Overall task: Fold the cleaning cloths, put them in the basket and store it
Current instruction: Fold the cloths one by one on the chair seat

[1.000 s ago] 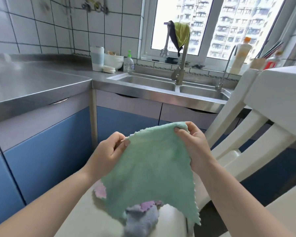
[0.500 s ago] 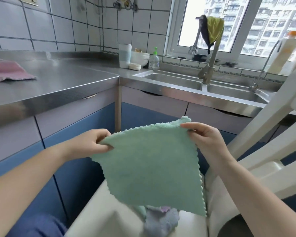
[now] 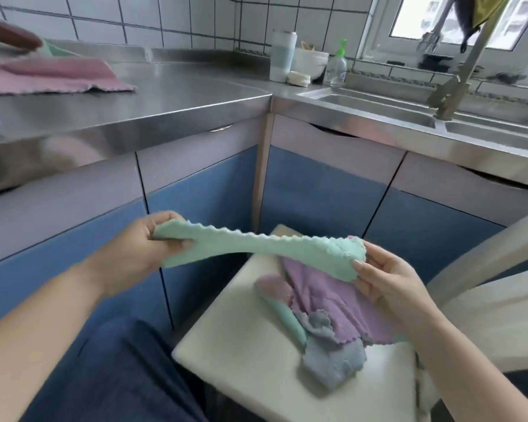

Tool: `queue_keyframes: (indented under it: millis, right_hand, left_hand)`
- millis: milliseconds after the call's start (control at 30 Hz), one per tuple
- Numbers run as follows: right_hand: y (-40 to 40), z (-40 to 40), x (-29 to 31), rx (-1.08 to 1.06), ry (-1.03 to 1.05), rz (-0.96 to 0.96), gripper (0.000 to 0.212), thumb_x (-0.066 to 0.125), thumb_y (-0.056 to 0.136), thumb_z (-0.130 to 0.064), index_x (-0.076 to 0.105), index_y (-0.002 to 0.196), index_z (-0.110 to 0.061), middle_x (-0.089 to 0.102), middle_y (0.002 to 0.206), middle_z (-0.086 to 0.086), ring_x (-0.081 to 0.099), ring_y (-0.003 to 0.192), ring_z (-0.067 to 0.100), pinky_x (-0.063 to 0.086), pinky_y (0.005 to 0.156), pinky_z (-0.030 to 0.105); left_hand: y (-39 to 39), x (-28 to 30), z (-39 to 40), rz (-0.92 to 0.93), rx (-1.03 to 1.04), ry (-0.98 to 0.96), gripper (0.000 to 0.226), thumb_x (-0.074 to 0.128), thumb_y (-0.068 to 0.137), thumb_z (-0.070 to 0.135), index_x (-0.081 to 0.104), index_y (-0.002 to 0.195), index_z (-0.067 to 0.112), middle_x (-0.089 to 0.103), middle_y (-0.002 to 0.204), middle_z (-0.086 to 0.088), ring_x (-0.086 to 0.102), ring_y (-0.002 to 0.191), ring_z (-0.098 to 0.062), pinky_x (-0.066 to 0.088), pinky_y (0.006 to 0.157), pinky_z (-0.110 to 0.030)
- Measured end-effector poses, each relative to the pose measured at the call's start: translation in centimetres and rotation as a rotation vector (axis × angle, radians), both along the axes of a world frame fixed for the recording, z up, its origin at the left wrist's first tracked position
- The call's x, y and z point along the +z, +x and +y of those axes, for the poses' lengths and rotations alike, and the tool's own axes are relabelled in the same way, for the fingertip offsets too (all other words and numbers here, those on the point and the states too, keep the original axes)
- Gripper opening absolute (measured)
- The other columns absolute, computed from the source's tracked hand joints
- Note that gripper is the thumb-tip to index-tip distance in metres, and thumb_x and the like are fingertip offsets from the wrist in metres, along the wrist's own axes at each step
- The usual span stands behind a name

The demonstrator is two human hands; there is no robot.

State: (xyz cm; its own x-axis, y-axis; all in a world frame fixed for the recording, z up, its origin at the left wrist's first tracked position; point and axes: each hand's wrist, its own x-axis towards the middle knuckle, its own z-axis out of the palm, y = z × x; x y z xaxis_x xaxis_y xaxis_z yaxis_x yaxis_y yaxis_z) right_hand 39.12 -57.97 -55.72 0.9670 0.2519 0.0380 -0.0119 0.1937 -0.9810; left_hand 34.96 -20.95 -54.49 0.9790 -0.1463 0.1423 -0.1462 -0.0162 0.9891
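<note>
A mint-green cleaning cloth (image 3: 256,248) is stretched almost flat between my hands, seen edge-on above a white chair seat (image 3: 241,345). My left hand (image 3: 137,251) grips its left end; my right hand (image 3: 384,275) pinches its right end. On the seat below lies a loose heap of cloths: a purple one (image 3: 320,300), a grey-blue one (image 3: 333,360), a pink one (image 3: 272,284) and another green one (image 3: 287,318). A pink cloth (image 3: 58,76) lies spread on the steel counter at the far left, with a basket (image 3: 9,38) partly in view behind it.
The steel counter (image 3: 165,99) runs along the left and meets a double sink (image 3: 409,114) at the corner. A tumbler (image 3: 282,54), a white bowl (image 3: 311,60) and a soap bottle (image 3: 337,67) stand by the sink. Blue cabinet doors are below. The chair back (image 3: 485,269) rises at right.
The green cloth went from hanging upright in front of me to being held nearly flat and low over the chair. My view turned left and down, bringing the pink cloth on the counter into sight.
</note>
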Motion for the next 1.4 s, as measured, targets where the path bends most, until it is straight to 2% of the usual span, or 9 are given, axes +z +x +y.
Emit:
queue_keyframes:
  millis: [100, 167, 267, 333, 433, 533, 767, 1000, 1400]
  right_hand:
    - [-3.3, -0.5, -5.4, 0.048, -0.123, 0.168, 0.031, 0.063, 0.076, -0.003, 0.068, 0.107, -0.002, 0.07, 0.106, 0.018, 0.067, 0.095, 0.03, 0.056, 0.079, 0.032]
    - [-5.4, -1.2, -8.8, 0.023, -0.29, 0.204, 0.02, 0.06, 0.08, 0.006, 0.069, 0.097, 0.001, 0.072, 0.096, 0.016, 0.064, 0.088, 0.028, 0.052, 0.073, 0.03]
    - [-7.8, -1.8, -12.6, 0.063, -0.478, 0.247, 0.011, 0.055, 0.087, 0.006, 0.065, 0.09, 0.001, 0.063, 0.08, 0.014, 0.055, 0.076, 0.022, 0.048, 0.062, 0.028]
    - [-8.4, -2.0, -14.2, 0.036, -0.542, 0.269, 0.006, 0.054, 0.091, -0.001, 0.057, 0.086, 0.001, 0.055, 0.074, 0.011, 0.052, 0.068, 0.018, 0.045, 0.055, 0.029]
    - [-7.9, -1.9, -14.9, -0.03, -0.718, 0.144, 0.022, 0.058, 0.091, -0.015, 0.047, 0.073, -0.011, 0.045, 0.06, -0.007, 0.041, 0.055, 0.005, 0.036, 0.051, 0.024]
    - [-5.9, -0.8, -14.7, -0.075, -0.927, -0.021, 0.032, 0.057, 0.091, -0.025, 0.034, 0.069, -0.022, 0.041, 0.052, -0.017, 0.032, 0.048, 0.001, 0.028, 0.046, 0.02]
    - [-0.9, 2.7, -14.6, -0.066, -1.214, -0.161, 0.034, 0.053, 0.093, -0.029, 0.031, 0.069, -0.021, 0.038, 0.06, -0.007, 0.034, 0.054, 0.007, 0.026, 0.049, 0.021]
    - [1.6, 3.8, -15.4, -0.024, -1.279, -0.07, 0.025, 0.05, 0.094, -0.032, 0.039, 0.078, -0.017, 0.051, 0.07, 0.0, 0.043, 0.062, 0.013, 0.029, 0.05, 0.027]
    - [2.8, 4.8, -15.5, -0.08, -1.318, 0.027, 0.024, 0.05, 0.094, -0.036, 0.048, 0.083, -0.015, 0.053, 0.071, -0.003, 0.051, 0.071, 0.024, 0.03, 0.051, 0.029]
  left_hand:
    - [-3.9, -6.2, -0.4, 0.177, -0.101, 0.121, 0.022, 0.077, 0.076, 0.02, 0.061, 0.065, 0.03, 0.061, 0.065, 0.015, 0.054, 0.061, 0.003, 0.04, 0.055, -0.006]
    - [-6.2, -9.6, -0.6, 0.299, -0.141, 0.211, 0.017, 0.073, 0.076, 0.026, 0.059, 0.067, 0.03, 0.071, 0.083, 0.002, 0.062, 0.082, -0.004, 0.043, 0.068, -0.012]
    - [-8.6, -13.8, -0.7, 0.421, -0.109, 0.265, 0.027, 0.07, 0.074, 0.031, 0.045, 0.066, 0.022, 0.055, 0.079, -0.005, 0.045, 0.077, -0.014, 0.033, 0.068, -0.028]
    - [-9.4, -15.5, -1.4, 0.439, -0.054, 0.22, 0.032, 0.07, 0.075, 0.031, 0.041, 0.066, 0.022, 0.044, 0.071, 0.002, 0.035, 0.069, -0.012, 0.029, 0.062, -0.026]
    - [-9.0, -16.3, -2.4, 0.431, 0.044, 0.155, 0.03, 0.071, 0.079, 0.027, 0.046, 0.065, 0.025, 0.044, 0.062, 0.01, 0.038, 0.058, -0.005, 0.03, 0.05, -0.02]
    - [-7.8, -16.8, -2.5, 0.446, 0.179, 0.095, 0.015, 0.07, 0.083, 0.021, 0.056, 0.078, 0.021, 0.065, 0.068, 0.009, 0.059, 0.064, -0.003, 0.043, 0.053, -0.015]
    - [-5.5, -18.3, -2.3, 0.499, 0.445, 0.208, 0.019, 0.069, 0.085, 0.021, 0.054, 0.096, 0.019, 0.068, 0.094, -0.003, 0.066, 0.088, -0.018, 0.055, 0.079, -0.043]
    - [-4.4, -20.2, -2.5, 0.469, 0.59, 0.336, 0.021, 0.071, 0.081, 0.028, 0.053, 0.091, 0.024, 0.066, 0.089, 0.008, 0.064, 0.082, -0.008, 0.047, 0.062, -0.024]
    - [-3.0, -21.5, -2.1, 0.511, 0.648, 0.313, 0.024, 0.071, 0.08, 0.036, 0.054, 0.09, 0.021, 0.065, 0.09, 0.004, 0.063, 0.084, -0.013, 0.05, 0.067, -0.03]
